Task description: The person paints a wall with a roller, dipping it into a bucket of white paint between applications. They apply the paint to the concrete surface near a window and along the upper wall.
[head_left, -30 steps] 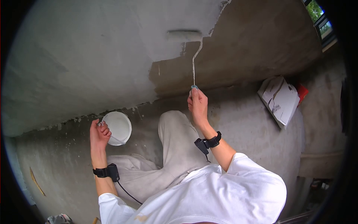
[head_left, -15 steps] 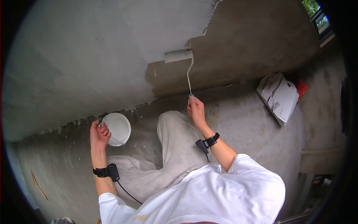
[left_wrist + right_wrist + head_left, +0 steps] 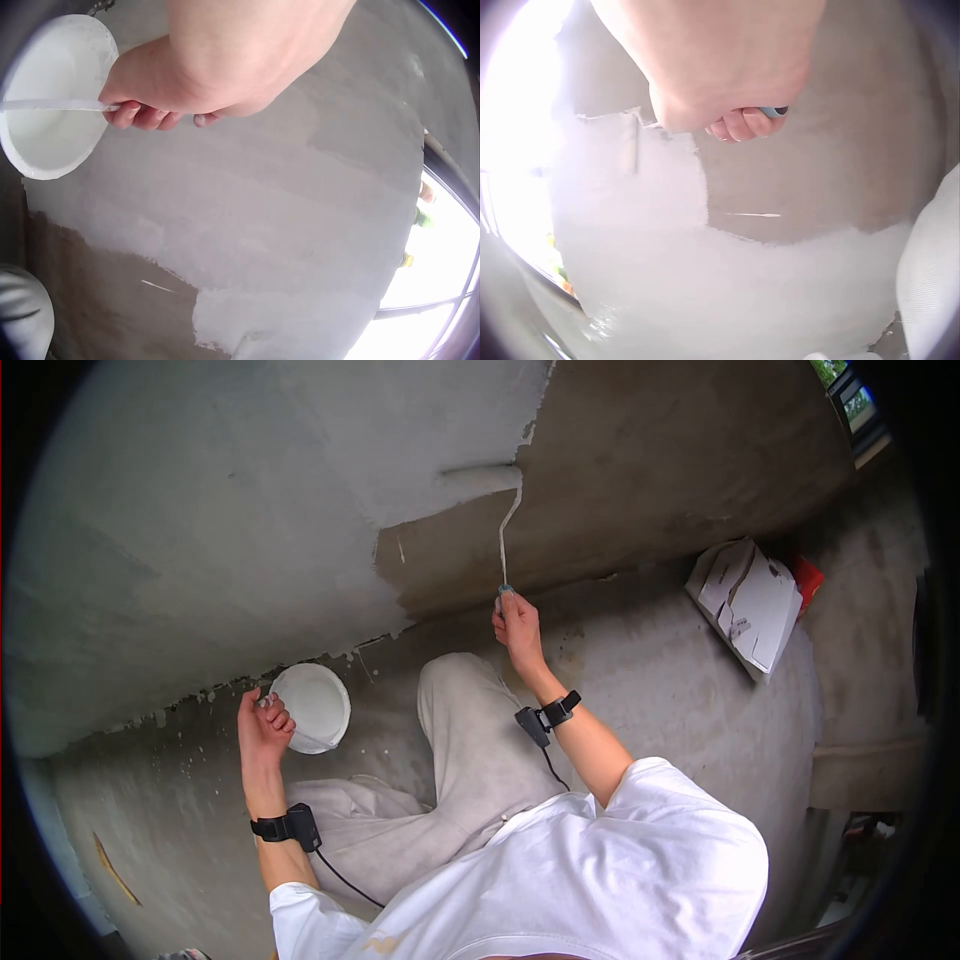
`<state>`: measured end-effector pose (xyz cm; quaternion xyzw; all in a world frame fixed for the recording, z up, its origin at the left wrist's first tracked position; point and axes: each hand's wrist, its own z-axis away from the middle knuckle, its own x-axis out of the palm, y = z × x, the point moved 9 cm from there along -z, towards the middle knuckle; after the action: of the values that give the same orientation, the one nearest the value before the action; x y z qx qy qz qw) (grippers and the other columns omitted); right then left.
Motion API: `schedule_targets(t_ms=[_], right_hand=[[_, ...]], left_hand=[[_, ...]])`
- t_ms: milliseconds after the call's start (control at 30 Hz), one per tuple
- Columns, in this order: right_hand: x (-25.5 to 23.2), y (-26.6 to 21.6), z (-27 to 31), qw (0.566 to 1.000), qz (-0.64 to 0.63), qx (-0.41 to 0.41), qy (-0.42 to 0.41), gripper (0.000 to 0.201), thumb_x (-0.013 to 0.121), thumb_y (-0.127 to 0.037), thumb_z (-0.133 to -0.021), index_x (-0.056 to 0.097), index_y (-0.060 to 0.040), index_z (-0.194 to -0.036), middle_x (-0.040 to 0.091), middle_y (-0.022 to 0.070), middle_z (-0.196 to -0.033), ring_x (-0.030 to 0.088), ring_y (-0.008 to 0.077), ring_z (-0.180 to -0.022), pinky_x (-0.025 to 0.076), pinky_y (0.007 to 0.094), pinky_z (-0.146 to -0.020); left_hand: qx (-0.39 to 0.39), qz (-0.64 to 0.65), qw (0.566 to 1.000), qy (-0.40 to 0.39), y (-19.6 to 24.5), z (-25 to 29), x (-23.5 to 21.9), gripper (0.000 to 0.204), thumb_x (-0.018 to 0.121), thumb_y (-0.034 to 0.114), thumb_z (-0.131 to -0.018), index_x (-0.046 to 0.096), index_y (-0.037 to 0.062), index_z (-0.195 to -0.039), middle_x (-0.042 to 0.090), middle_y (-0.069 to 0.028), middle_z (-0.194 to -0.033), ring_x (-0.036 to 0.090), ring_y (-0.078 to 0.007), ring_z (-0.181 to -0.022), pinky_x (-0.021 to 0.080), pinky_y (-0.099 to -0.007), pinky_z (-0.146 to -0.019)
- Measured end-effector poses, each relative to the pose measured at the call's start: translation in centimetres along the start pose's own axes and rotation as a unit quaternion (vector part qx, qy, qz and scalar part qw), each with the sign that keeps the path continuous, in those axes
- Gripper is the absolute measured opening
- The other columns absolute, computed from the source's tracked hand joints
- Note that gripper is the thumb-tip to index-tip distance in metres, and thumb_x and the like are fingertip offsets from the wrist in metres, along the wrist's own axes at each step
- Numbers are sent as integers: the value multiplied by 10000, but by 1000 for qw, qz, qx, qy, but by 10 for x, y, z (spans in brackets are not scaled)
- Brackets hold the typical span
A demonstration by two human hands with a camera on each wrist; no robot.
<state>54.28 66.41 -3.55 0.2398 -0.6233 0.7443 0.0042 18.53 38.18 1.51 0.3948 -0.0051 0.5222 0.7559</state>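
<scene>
In the head view my right hand (image 3: 517,630) grips the handle of a paint roller, whose pale sleeve (image 3: 480,481) lies against the wall at the border of light paint and bare brown. The blue handle end (image 3: 774,112) pokes out of the curled fingers in the right wrist view. My left hand (image 3: 263,732) holds the bail handle (image 3: 56,105) of a white bucket (image 3: 347,710), fingers curled round the strip. Pale paint shows inside the bucket, which stands on the floor near the foot of the wall.
Light paint (image 3: 250,510) covers the wall's left part; the right part (image 3: 660,470) is brown. A torn white box (image 3: 750,615) with a red item (image 3: 806,582) behind it sits at right. A bent knee (image 3: 465,700) rises between the hands. A thin stick (image 3: 117,870) lies at lower left.
The roller first went down the wall, then partway back up, leaving more light paint along the brown border. The left hand has stayed at the bucket.
</scene>
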Motion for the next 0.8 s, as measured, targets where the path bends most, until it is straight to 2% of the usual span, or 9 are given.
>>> schedule_targets(t_ms=[67, 167, 300, 467, 600, 667, 800], right_hand=[[-9, 22, 6, 999, 7, 40, 11, 351, 451, -387, -1005, 464, -97, -808, 383, -56, -603, 278, 13, -472, 206, 179, -412], [-10, 23, 10, 999, -5, 52, 15, 354, 454, -368, -1007, 465, -106, -769, 395, -57, -595, 316, 15, -484, 230, 190, -419], [5, -14, -2, 998, -41, 37, 10, 347, 450, -368, -1008, 473, -98, -793, 393, -52, -594, 312, 17, -482, 231, 187, -417], [15, -61, -31, 995, -75, -57, -15, 340, 440, -347, -1013, 469, -82, -802, 401, -38, -609, 306, 21, -490, 235, 190, -418], [-5, -29, -39, 998, -33, -52, 0, 333, 440, -333, -1013, 462, -87, -789, 398, -40, -610, 308, 25, -493, 235, 196, -422], [-15, 6, -34, 999, -35, -5, 2, 328, 443, -321, -1010, 455, -94, -775, 395, -41, -605, 312, 29, -493, 236, 202, -424], [-31, 48, -21, 1000, -13, 17, -8, 345, 434, -364, -1011, 458, -86, -808, 398, -36, -615, 304, 29, -488, 231, 195, -424]], left_hand=[[-1, 3, 1000, 4, 0, 1, 1, 266, 505, 359, -874, 485, 109, -783, 315, 45, -563, 270, -98, -499, 232, -271, -508], [0, 0, 1000, 2, 0, 0, 0, 265, 508, 357, -874, 484, 110, -781, 313, 47, -563, 262, -98, -496, 227, -270, -506], [-6, 4, 1000, 6, 0, -4, -3, 264, 513, 356, -872, 485, 110, -782, 304, 50, -564, 252, -96, -493, 214, -268, -500], [-1, -5, 1000, 18, 0, -3, -8, 266, 517, 358, -869, 482, 110, -778, 294, 52, -562, 246, -93, -492, 207, -267, -498], [0, -4, 1000, 13, 1, -3, -8, 268, 524, 361, -865, 483, 111, -779, 298, 54, -563, 250, -92, -495, 215, -265, -499], [1, -6, 1000, 8, 1, -4, -7, 268, 527, 363, -863, 485, 110, -782, 300, 54, -564, 251, -92, -496, 217, -264, -500], [0, 4, 1000, 23, 0, -1, -6, 265, 536, 362, -859, 487, 111, -791, 302, 54, -569, 257, -91, -501, 222, -261, -508]])
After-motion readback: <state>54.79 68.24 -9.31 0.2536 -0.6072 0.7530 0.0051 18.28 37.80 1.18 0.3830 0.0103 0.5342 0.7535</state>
